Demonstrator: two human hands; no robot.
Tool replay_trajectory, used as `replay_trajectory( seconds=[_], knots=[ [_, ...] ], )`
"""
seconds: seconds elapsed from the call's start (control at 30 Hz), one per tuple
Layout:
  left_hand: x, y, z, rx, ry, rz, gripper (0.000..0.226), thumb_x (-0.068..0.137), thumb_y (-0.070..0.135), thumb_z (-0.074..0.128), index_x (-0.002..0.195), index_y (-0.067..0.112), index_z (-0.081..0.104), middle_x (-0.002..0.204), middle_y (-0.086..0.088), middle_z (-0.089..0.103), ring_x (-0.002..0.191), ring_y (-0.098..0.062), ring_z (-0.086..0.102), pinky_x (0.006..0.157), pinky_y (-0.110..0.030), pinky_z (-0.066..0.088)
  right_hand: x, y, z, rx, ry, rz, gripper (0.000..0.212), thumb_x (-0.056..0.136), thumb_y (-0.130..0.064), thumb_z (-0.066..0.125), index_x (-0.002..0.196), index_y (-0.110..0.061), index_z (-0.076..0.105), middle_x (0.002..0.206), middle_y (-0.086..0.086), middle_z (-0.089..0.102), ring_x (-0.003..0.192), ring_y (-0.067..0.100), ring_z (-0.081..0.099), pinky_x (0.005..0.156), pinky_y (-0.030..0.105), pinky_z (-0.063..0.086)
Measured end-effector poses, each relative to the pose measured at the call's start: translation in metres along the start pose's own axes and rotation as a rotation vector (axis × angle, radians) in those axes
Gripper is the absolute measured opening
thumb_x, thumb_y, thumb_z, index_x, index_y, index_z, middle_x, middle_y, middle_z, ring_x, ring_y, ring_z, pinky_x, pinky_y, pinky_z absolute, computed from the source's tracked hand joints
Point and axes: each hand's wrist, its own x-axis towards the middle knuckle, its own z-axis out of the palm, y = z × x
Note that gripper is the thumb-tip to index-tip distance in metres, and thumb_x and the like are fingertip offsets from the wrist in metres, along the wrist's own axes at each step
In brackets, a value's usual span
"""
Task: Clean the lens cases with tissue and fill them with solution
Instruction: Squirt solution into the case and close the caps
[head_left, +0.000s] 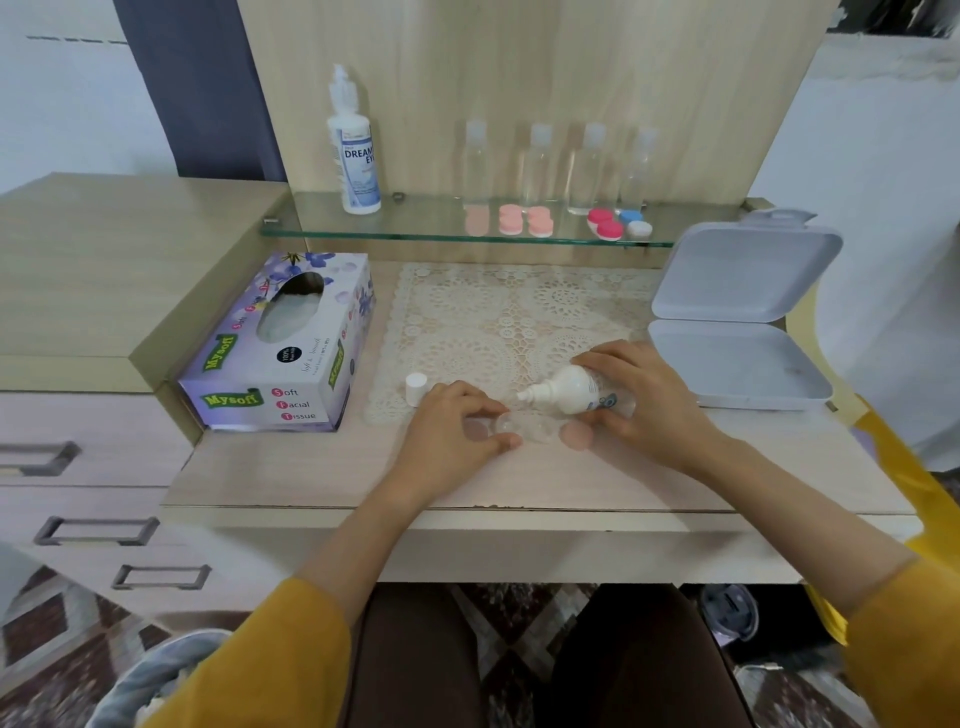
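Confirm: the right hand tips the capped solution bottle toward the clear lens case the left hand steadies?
Not capped. The head view shows the solution bottle with bare nozzle, a white cap standing on the lace mat. The right hand tips the uncapped bottle toward the clear lens case that the left hand steadies.
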Motion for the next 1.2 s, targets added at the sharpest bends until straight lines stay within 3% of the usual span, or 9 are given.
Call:
replay_trajectory(
  seconds=[0.13,0.27,0.4,0.6,0.8,1.03,1.2],
  knots=[
    [-0.001,0.001,0.0,-0.061,0.046,-0.032,0.027,0.065,0.027,0.081,0.084,0.02,0.063,0.092,0.005,0.059,0.094,-0.012,0.052,0.086,-0.025,0.042,0.006,0.003,-0.001,-0.004,-0.01,0.01,0.051,0.064,0.003,0.075,0.112,-0.005,0.063,0.107,0.01,0.063,0.094,0.031,0.052,0.08,0.029,0.032],
    [-0.003,0.002,-0.002,-0.06,0.019,-0.025,0.045,0.064,0.026,0.082,0.104,0.017,0.063,0.096,0.008,0.058,0.094,-0.01,0.05,0.085,-0.018,0.039,0.009,0.004,-0.002,0.007,-0.013,0.013,0.052,0.067,-0.001,0.075,0.116,-0.008,0.061,0.111,0.008,0.063,0.099,0.028,0.049,0.083,0.027,0.03],
    [-0.002,0.0,-0.002,-0.051,0.027,-0.017,0.037,0.067,0.022,0.08,0.1,0.017,0.066,0.097,0.005,0.061,0.094,-0.009,0.051,0.081,-0.007,0.035,0.009,0.006,-0.001,-0.016,-0.02,-0.028,0.052,0.065,0.0,0.076,0.115,-0.009,0.063,0.11,0.007,0.064,0.099,0.028,0.05,0.082,0.028,0.032],
    [-0.001,0.0,-0.003,0.003,-0.009,-0.004,0.032,0.073,0.023,0.075,0.105,0.023,0.069,0.099,0.004,0.06,0.097,-0.01,0.048,0.084,-0.015,0.034,0.011,0.008,-0.004,-0.077,-0.035,-0.112,0.055,0.058,0.003,0.078,0.111,-0.009,0.065,0.103,0.006,0.066,0.093,0.033,0.053,0.071,0.039,0.047],
    [-0.001,0.001,-0.003,-0.004,0.014,0.004,0.033,0.072,0.025,0.076,0.104,0.023,0.069,0.093,0.008,0.061,0.093,-0.008,0.049,0.081,-0.007,0.031,0.017,0.01,-0.012,-0.132,-0.073,-0.16,0.058,0.057,0.001,0.081,0.111,-0.011,0.066,0.103,0.005,0.065,0.095,0.033,0.053,0.07,0.032,0.04],
    [-0.003,0.001,-0.003,-0.011,0.021,0.015,0.026,0.072,0.024,0.076,0.097,0.022,0.071,0.092,0.006,0.063,0.091,-0.01,0.05,0.079,-0.008,0.031,0.02,0.006,-0.016,-0.148,-0.087,-0.218,0.058,0.056,-0.001,0.083,0.11,-0.01,0.067,0.101,0.006,0.066,0.092,0.034,0.053,0.067,0.036,0.045],
    [-0.003,0.002,-0.003,-0.013,0.027,0.006,0.027,0.072,0.025,0.076,0.098,0.019,0.071,0.093,0.003,0.063,0.091,-0.01,0.049,0.079,-0.009,0.032,0.023,0.0,-0.019,-0.148,-0.071,-0.257,0.056,0.056,-0.001,0.083,0.109,-0.01,0.067,0.099,0.006,0.067,0.089,0.034,0.053,0.07,0.033,0.04]
  ],
)
